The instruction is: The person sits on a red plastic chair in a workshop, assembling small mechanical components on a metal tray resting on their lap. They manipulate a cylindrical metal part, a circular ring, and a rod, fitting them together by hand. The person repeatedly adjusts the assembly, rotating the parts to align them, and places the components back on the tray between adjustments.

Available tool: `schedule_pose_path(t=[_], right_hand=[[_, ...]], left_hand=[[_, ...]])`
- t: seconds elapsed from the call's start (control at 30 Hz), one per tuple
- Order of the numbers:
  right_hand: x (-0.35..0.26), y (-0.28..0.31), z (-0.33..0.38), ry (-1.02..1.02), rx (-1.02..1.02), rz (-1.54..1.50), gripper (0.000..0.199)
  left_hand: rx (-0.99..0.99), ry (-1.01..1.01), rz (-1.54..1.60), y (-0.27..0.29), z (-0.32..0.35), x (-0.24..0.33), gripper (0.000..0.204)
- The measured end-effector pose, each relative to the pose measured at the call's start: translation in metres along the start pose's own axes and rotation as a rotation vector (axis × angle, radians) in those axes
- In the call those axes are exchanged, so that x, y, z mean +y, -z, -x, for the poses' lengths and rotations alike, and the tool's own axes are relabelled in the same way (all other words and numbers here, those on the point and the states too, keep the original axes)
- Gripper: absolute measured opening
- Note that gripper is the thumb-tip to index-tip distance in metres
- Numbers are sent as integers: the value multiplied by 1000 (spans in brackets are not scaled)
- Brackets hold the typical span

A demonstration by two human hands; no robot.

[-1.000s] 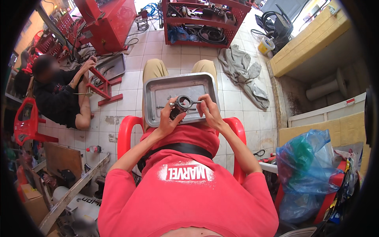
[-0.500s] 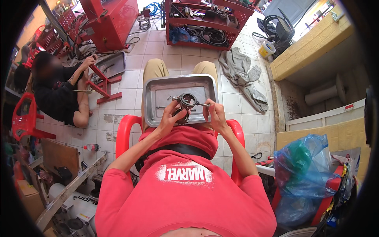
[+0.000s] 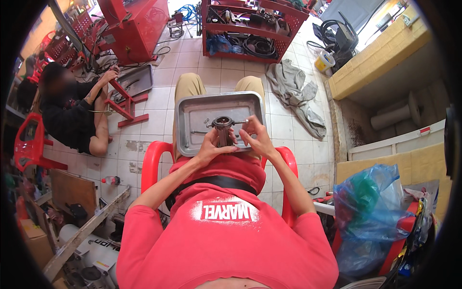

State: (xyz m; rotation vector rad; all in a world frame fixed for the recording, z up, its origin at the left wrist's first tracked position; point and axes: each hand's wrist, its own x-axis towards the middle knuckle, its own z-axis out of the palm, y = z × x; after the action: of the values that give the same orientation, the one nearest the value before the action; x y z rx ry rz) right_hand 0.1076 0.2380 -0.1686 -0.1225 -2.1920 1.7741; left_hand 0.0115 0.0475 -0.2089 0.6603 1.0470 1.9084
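On my lap lies a grey metal tray (image 3: pixel 192 103) with several small hardware pieces in it. Over its near half, my left hand (image 3: pixel 211 148) is closed around a dark metal part (image 3: pixel 222 130) with a round ring at the top and a tube-like body below. A thin bolt (image 3: pixel 240 122) sticks out from the ring's right side. My right hand (image 3: pixel 257 137) is beside that bolt, the index fingertip at its outer end and the thumb spread away below. A slim rod-shaped piece (image 3: pixel 198 132) lies in the tray, left of the part.
At the left, another person (image 3: pixel 67 106) sits by a red metal stand (image 3: pixel 127 106). A red tool cart (image 3: pixel 250 33) stands ahead. Grey cloth (image 3: pixel 296 91) lies on the floor to the right. Red chair arms (image 3: pixel 151 164) flank me, and a blue plastic bag (image 3: pixel 370 202) is close at right.
The dark part has turned more upright and shifted slightly left, its tube now showing. My right fingers, earlier pinching the bolt, have spread apart at its end.
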Motion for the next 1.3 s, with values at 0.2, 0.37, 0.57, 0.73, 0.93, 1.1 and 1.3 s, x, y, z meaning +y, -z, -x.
schedule_pose_path(t=[0.2, 0.37, 0.57, 0.73, 0.93, 1.1, 1.3], right_hand=[[-10, 8, 2, 203, 48, 173, 20], [10, 21, 3, 183, 56, 305, 11], [0, 24, 1, 207, -5, 327, 13], [-7, 24, 2, 256, 11, 345, 8], [2, 32, 4, 232, -82, 467, 7], [-11, 22, 2, 148, -42, 318, 8], [-9, 25, 1, 134, -103, 370, 11]], left_hand=[[-41, -4, 29, 2, -3, 1, 51], [-40, -15, -213, 6, -4, -3, 46], [33, -4, -180, 2, -4, -3, 43], [83, -75, -147, -1, -3, -4, 45], [140, -90, -378, 8, -5, -5, 42], [151, -69, -401, 8, -6, -7, 41], [147, -63, -428, 6, -4, -4, 41]])
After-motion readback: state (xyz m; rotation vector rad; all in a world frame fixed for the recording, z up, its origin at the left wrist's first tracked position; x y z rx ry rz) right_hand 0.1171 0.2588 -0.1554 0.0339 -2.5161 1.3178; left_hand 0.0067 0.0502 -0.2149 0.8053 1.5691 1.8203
